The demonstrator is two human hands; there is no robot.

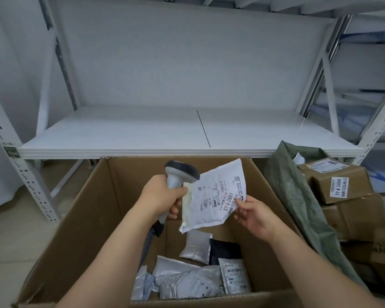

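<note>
My left hand (162,197) grips the handle of a grey barcode scanner (181,172), its dark head pointing right. My right hand (252,213) pinches the lower right edge of a white crumpled mailer parcel (213,196) with printed labels, held up beside the scanner head. Both are above a large open cardboard box (93,218). The scanner's cable hangs down into the box.
Inside the box lie several grey and white mailer bags (196,243) and a black one (226,251). To the right, a green woven sack (298,196) and stacked labelled cardboard parcels (338,183). A white metal shelf rack (120,134) stands behind the box.
</note>
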